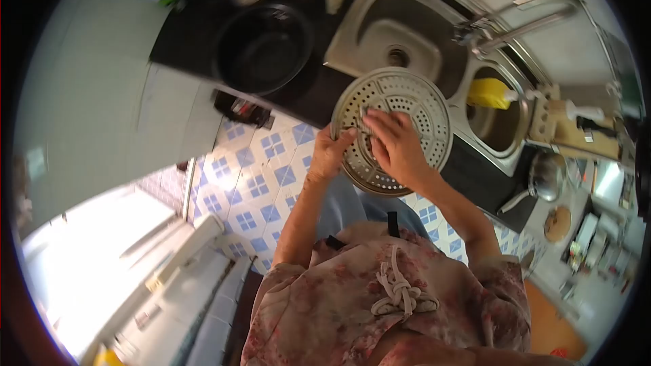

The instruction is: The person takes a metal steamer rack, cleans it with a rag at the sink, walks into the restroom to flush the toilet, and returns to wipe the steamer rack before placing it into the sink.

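Observation:
A round metal steamer tray [426, 112] with many small holes is held in front of my body, over the front edge of the counter by the sink. My left hand [329, 154] grips its left rim, with the thumb lying on the top face. Across the middle of the tray is my right hand [395, 141], its fingers bent and close together against the perforated surface. A small greyish patch shows at those fingertips, but I cannot make out what it is.
Behind the tray is a steel sink basin [380, 17] with a faucet [515, 24]. A smaller basin to the right has a yellow item [489, 93]. A black pan [264, 47] sits on the left counter, a saucepan [546, 173] at right. Tiled floor [251, 176] lies below.

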A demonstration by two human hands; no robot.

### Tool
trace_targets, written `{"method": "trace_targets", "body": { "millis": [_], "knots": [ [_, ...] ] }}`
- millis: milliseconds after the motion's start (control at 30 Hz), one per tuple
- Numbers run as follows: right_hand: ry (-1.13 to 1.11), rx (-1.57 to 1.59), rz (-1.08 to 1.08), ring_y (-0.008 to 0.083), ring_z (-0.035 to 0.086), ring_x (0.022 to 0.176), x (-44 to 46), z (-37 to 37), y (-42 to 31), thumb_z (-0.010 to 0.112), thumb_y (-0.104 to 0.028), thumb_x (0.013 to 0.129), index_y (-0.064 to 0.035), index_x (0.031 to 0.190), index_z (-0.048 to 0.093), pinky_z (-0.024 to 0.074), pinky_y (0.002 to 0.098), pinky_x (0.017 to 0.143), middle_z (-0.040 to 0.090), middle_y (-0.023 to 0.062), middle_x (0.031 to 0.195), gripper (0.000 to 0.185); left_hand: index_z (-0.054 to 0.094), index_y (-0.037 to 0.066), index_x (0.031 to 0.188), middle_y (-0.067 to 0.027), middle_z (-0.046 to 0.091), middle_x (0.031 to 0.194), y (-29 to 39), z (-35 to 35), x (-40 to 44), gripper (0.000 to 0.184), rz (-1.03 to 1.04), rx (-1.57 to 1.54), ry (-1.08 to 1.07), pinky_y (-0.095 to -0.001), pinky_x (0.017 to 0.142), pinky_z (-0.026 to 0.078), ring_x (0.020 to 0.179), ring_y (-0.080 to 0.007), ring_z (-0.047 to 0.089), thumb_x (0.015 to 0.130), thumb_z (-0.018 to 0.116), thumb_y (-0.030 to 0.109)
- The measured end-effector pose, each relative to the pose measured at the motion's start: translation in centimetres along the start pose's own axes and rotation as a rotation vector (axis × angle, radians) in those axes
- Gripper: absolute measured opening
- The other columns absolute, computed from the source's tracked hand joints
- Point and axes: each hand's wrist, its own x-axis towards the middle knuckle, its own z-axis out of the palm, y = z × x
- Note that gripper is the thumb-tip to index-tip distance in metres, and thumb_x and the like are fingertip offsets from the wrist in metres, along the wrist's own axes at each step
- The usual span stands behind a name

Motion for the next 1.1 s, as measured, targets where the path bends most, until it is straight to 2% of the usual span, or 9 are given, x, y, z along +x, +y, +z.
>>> {"method": "trace_targets", "body": {
  "millis": [67, 233, 267, 367, 400, 533, 700, 833, 1100],
  "knots": [
    [-0.097, 0.125, -0.06, 0.0369, 0.05, 0.108, -1.5, 1.8, -2.5, 0.063, -0.002, 0.08, -0.0007, 0.134, 0.047, 0.0433, 0.0459, 0.095, 0.054, 0.0158, 0.131, 0.057, 0.064, -0.002, 0.112, -0.0053, 0.069, 0.099, -1.8, -1.9, -2.9, 0.031, -0.007, -0.043, 0.075, -0.0271, 0.076, 0.053, 0.086, -0.0112, 0.063, 0.09, 0.07, 0.019],
    [-0.332, 0.416, -0.073, 0.0394, 0.049, 0.113, -2.9, 5.5, -8.4, 0.064, -0.001, 0.079, -0.0007, 0.144, 0.033, 0.0422, 0.0469, 0.099, 0.051, 0.0209, 0.132, 0.072, 0.062, -0.003, 0.115, -0.0073, 0.069, 0.103, -3.6, -6.7, -10.5, 0.034, 0.095, -0.171, 0.2, -0.0285, 0.08, 0.054, 0.09, -0.0135, 0.065, 0.086, 0.073, 0.013],
    [-0.387, 0.44, -0.056, 0.0387, 0.048, 0.117, -2.9, 6.5, -9.5, 0.066, -0.002, 0.079, -0.0019, 0.142, 0.037, 0.0422, 0.0461, 0.1, 0.051, 0.019, 0.132, 0.069, 0.062, -0.003, 0.115, -0.0072, 0.069, 0.104, -3.6, -7.7, -12.1, 0.032, 0.115, -0.175, 0.236, -0.028, 0.08, 0.053, 0.09, -0.013, 0.065, 0.087, 0.072, 0.01],
    [-0.461, 0.322, -0.328, 0.0372, 0.047, 0.12, -1.0, 8.8, -12.6, 0.068, -0.004, 0.079, -0.0032, 0.139, 0.042, 0.0432, 0.0451, 0.101, 0.051, 0.017, 0.133, 0.065, 0.062, -0.003, 0.116, -0.0069, 0.069, 0.104, -3.7, -11.2, -15.9, 0.03, 0.131, -0.171, 0.366, -0.0275, 0.08, 0.053, 0.09, -0.0124, 0.065, 0.087, 0.068, 0.003],
    [-0.455, 0.336, -0.334, 0.0354, 0.05, 0.119, -0.2, 9.3, -14.0, 0.068, -0.005, 0.08, -0.0036, 0.129, 0.052, 0.0438, 0.0445, 0.101, 0.053, 0.0143, 0.132, 0.052, 0.062, -0.003, 0.116, -0.0065, 0.069, 0.103, -4.0, -12.5, -17.0, 0.03, 0.147, -0.205, 0.414, -0.0273, 0.079, 0.053, 0.089, -0.0122, 0.065, 0.087, 0.068, 0.003],
    [-0.391, 0.407, -0.359, 0.034, 0.057, 0.109, 3.9, 12.1, -18.2, 0.064, 0.0, 0.081, -0.0042, 0.111, 0.066, 0.0471, 0.0427, 0.096, 0.059, 0.0117, 0.125, 0.03, 0.062, -0.002, 0.115, -0.0067, 0.069, 0.1, -4.5, -19.2, -21.7, 0.03, 0.235, -0.319, 0.643, -0.0279, 0.075, 0.054, 0.085, -0.0127, 0.065, 0.085, 0.068, 0.004],
    [-0.376, 0.259, -0.281, 0.0323, 0.06, 0.106, 8.8, 19.7, -20.7, 0.061, 0.003, 0.082, -0.0044, 0.11, 0.067, 0.0479, 0.0412, 0.094, 0.065, 0.0119, 0.116, 0.029, 0.062, -0.002, 0.114, -0.0065, 0.069, 0.098, -3.5, -29.9, -28.7, 0.032, 0.387, -0.51, 0.88, -0.0286, 0.074, 0.054, 0.083, -0.0132, 0.065, 0.084, 0.07, 0.004],
    [-0.578, 0.14, -0.215, 0.0335, 0.059, 0.106, 11.7, 28.9, -22.7, 0.061, -0.002, 0.083, -0.0046, 0.109, 0.068, 0.0473, 0.0418, 0.094, 0.065, 0.0136, 0.117, 0.027, 0.062, -0.003, 0.113, -0.0086, 0.07, 0.098, -1.9, -39.5, -35.2, 0.031, 0.488, -0.544, 1.094, -0.03, 0.075, 0.055, 0.083, -0.0149, 0.066, 0.083, 0.07, 0.003],
    [-0.944, 0.097, -0.526, 0.0361, 0.058, 0.101, 18.8, 46.1, -33.9, 0.064, -0.009, 0.082, -0.0052, 0.104, 0.068, 0.0466, 0.0426, 0.093, 0.065, 0.0138, 0.11, 0.022, 0.061, -0.003, 0.111, -0.0094, 0.069, 0.099, 4.2, -52.9, -45.8, 0.027, 0.759, -0.678, 1.394, -0.0302, 0.076, 0.055, 0.083, -0.0168, 0.067, 0.085, 0.068, 0.0]
  ]
}}
